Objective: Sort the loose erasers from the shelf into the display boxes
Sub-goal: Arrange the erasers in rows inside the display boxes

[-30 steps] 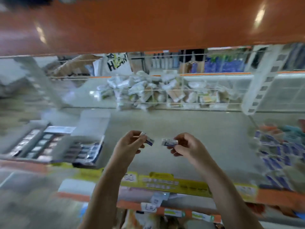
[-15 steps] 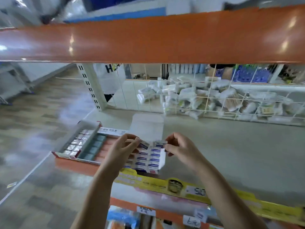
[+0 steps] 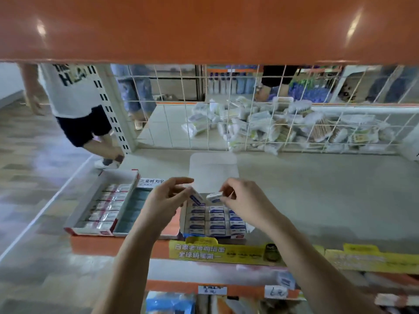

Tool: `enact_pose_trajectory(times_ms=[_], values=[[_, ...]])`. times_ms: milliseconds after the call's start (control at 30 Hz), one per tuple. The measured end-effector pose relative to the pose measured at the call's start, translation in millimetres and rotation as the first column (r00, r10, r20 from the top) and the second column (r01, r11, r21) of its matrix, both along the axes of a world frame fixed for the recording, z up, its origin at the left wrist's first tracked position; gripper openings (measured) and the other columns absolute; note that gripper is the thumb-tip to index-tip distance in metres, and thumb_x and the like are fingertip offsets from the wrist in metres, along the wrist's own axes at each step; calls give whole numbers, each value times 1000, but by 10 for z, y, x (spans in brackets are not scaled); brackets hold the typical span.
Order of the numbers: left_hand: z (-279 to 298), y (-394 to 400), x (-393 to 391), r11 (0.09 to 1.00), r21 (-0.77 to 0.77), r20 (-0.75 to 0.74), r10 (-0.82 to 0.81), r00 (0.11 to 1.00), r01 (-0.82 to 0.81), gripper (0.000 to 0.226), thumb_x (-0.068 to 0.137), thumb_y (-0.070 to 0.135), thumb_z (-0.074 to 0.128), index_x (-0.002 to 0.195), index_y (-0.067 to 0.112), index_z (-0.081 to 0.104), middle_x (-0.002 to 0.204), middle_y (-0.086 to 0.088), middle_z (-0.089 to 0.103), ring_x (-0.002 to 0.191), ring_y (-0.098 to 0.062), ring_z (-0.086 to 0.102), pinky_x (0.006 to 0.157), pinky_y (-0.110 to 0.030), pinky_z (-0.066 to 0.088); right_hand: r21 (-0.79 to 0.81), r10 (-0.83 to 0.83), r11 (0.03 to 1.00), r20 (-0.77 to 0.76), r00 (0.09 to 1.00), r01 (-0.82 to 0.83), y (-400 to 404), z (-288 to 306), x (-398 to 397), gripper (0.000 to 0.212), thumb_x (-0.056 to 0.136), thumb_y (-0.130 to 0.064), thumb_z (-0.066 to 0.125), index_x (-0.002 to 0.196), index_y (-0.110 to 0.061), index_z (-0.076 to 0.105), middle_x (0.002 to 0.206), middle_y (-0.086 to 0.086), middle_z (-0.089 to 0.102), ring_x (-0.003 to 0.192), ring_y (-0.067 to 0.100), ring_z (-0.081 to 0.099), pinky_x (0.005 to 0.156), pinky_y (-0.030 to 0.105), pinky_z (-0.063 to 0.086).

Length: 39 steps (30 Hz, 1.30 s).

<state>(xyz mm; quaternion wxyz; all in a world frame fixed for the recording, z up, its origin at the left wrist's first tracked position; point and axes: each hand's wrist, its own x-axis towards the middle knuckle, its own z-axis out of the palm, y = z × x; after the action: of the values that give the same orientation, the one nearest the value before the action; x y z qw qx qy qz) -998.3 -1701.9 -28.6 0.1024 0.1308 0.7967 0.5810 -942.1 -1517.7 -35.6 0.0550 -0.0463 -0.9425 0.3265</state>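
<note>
My left hand (image 3: 164, 200) pinches a small white eraser with a blue sleeve (image 3: 196, 197) between thumb and fingers. My right hand (image 3: 243, 201) pinches a second white-and-blue eraser (image 3: 214, 197). Both erasers hover just above the back row of an open display box (image 3: 213, 223) filled with matching blue-labelled erasers; its white lid (image 3: 213, 171) stands up behind. To the left sits a red-edged display box (image 3: 102, 205) with rows of wrapped erasers and a grey compartment (image 3: 133, 209).
A grey shelf board (image 3: 317, 189) stretches to the right. A wire grid (image 3: 249, 109) at the back holds several white packets. An orange shelf (image 3: 204, 28) hangs overhead. A person in a white shirt (image 3: 74, 91) stands in the aisle at left. Yellow price strips (image 3: 226, 252) line the front edge.
The view has swung left and steadied. Both hands, each still pinching its eraser, now sit directly over the blue eraser box, slightly lower and closer to it.
</note>
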Motion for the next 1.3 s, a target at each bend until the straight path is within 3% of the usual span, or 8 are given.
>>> enact_pose_trajectory(times_ms=[133, 267, 467, 633, 800, 1000, 1167, 1300], values=[[-7, -33, -11, 997, -67, -47, -33, 998, 30, 13, 90, 16, 59, 99, 22, 65, 78, 5, 67, 52, 10, 53, 45, -6, 37, 95, 10, 995, -29, 1000, -8, -66, -87, -25, 12, 89, -17, 59, 101, -14, 61, 95, -1, 64, 81, 10, 59, 73, 19, 49], [-23, -46, -22, 995, -97, -54, -42, 998, 36, 11, 90, 18, 58, 98, 22, 64, 74, 7, 67, 51, 10, 52, 45, -6, 37, 113, 19, 993, -55, 998, -13, -104, -163, -20, 13, 89, -15, 60, 102, -15, 60, 95, -1, 64, 81, 11, 60, 78, 26, 53], [-35, -90, -27, 990, -135, -69, -57, 996, 48, 11, 91, 17, 57, 97, 21, 64, 72, 9, 64, 55, 12, 53, 47, -6, 39, 60, 24, 998, -83, 996, -19, -122, -188, -10, 12, 86, -13, 64, 97, -16, 67, 94, -1, 66, 79, 6, 59, 78, 17, 49], [-42, -126, -76, 987, -154, -56, -56, 997, 47, 11, 88, 18, 61, 97, 20, 67, 75, 11, 65, 56, 12, 53, 47, -8, 40, 65, 21, 998, -46, 999, -18, -92, -220, -20, 17, 85, -8, 64, 98, -17, 69, 93, -5, 61, 75, -1, 53, 66, 2, 39], [-46, -153, -82, 985, -156, -27, -78, 997, 73, 10, 89, 18, 60, 95, 22, 66, 75, 12, 65, 56, 13, 53, 47, -9, 40, 133, 22, 991, -65, 998, -13, -103, -241, -36, 26, 84, -1, 62, 105, -15, 67, 98, -5, 57, 81, 4, 51, 77, 10, 41], [-32, -184, -98, 985, -133, 25, -104, 994, 107, 11, 89, 20, 60, 95, 27, 65, 80, 10, 68, 57, 4, 52, 52, -16, 39, 175, 32, 985, -127, 991, -9, -124, -238, -40, 23, 86, -7, 62, 109, -12, 66, 105, 0, 62, 89, 12, 61, 83, 19, 49], [-53, -225, -121, 985, -124, 35, -113, 993, 116, 11, 88, 21, 61, 96, 26, 67, 83, 7, 70, 60, -2, 51, 55, -20, 41, 145, 44, 989, -96, 994, -30, -70, -217, -36, 23, 86, -13, 64, 108, -12, 65, 104, 0, 66, 88, 7, 59, 86, 17, 48], [-61, -249, -138, 985, -123, 35, -117, 993, 120, 12, 88, 22, 61, 97, 26, 67, 82, 8, 70, 56, 3, 51, 56, -20, 41, 180, 29, 984, -99, 995, -10, -76, -233, -37, 25, 85, -16, 65, 110, -10, 65, 106, -1, 60, 91, 11, 59, 87, 18, 47]])
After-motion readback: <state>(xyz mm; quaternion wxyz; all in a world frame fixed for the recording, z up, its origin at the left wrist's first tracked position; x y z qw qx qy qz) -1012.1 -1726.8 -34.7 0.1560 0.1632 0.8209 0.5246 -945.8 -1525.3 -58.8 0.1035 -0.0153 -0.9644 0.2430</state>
